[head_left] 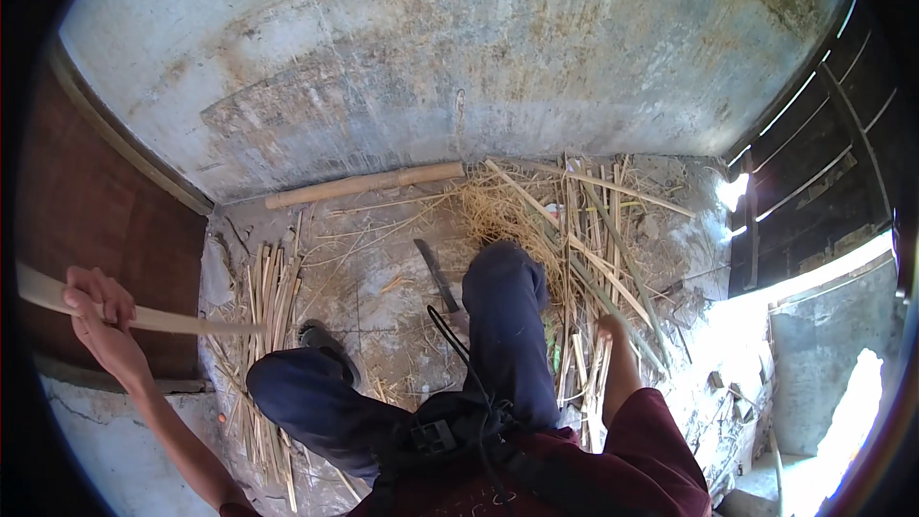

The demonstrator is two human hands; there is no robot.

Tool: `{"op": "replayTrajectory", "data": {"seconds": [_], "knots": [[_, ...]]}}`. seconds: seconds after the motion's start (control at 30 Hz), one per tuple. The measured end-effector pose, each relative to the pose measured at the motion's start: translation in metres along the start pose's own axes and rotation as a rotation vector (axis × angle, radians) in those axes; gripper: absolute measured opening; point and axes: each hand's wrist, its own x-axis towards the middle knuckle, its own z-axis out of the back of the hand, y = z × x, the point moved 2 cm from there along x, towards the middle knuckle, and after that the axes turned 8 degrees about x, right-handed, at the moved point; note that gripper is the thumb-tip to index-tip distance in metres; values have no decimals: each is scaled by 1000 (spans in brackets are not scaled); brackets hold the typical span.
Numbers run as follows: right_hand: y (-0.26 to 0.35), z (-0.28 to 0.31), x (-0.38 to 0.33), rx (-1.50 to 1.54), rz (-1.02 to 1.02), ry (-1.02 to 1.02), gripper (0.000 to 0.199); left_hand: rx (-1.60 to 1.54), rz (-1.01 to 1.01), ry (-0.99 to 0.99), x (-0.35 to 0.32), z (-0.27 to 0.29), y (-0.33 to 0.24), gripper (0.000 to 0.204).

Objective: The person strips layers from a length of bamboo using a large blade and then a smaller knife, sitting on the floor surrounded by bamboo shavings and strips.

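My left hand [100, 311] is raised out to the left, with its fingers wrapped round a long, flat, pale bamboo strip [196, 324]. The strip lies across the hand, one end toward the left rim, the other above a bundle of split bamboo strips [273, 302]. Beside my right knee, my right hand [610, 327] hangs low at the end of a bent arm, over the right-hand bamboo pile [595, 278]; its fingers do not show clearly. A dark-bladed machete [437, 273] lies on the floor between my legs.
A thick bamboo pole [364, 184] rests along the foot of the stained wall [479, 57]. Tangled bamboo shavings [498, 211] heap up beyond my right knee. A brown panel [105, 220] stands at left, dark slatted boards [814, 172] at right. Thin slivers litter the floor.
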Motion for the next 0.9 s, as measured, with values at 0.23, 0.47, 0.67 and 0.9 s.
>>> {"op": "replayTrajectory", "data": {"seconds": [0.23,0.47,0.67,0.9], "knots": [[-88,-118,-68,-353,68,-203,31,83,-70,131,-9,-79,62,57],[125,-135,-148,214,-11,-524,27,-39,103,315,-53,-105,61,49],[160,-112,-157,296,-119,-795,31,-144,227,354,-82,-138,99,45],[205,-136,-160,329,406,-405,19,-172,332,424,-115,-151,121,45]]}}
